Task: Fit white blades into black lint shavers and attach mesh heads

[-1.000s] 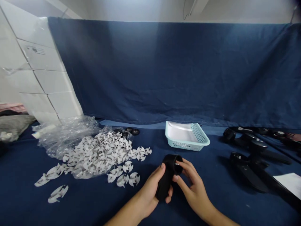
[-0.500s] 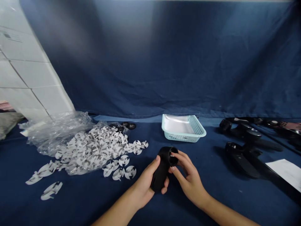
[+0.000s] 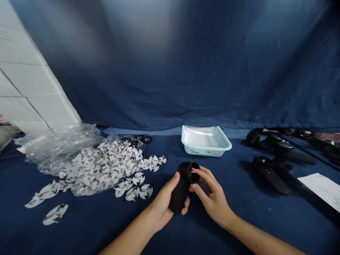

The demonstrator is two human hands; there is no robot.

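Note:
A black plastic housing (image 3: 180, 189) with a rounded handle and a round open head is tilted in front of me, above the blue cloth. My left hand (image 3: 166, 200) wraps round the handle, thumb along its near left side and fingertips showing at the right. My right hand (image 3: 212, 196) is at the round opening; its index finger reaches over the rim into it and its thumb touches the outer edge below. A small pale, shiny part (image 3: 193, 172) shows inside the opening by the fingertip; the rest of the interior is hidden.
Left of my hands lies a heap of white bladed plastic pieces (image 3: 101, 166), partly on clear plastic bags (image 3: 61, 145). Ahead stands a light blue basket (image 3: 204, 151) with a white lining. Several black parts (image 3: 273, 177) and a white paper sheet (image 3: 321, 187) lie at the right.
The view has shifted slightly, so everything sits a little higher and further left. Both hands keep nearly the same pose on the housing, with the right index finger still at the opening.

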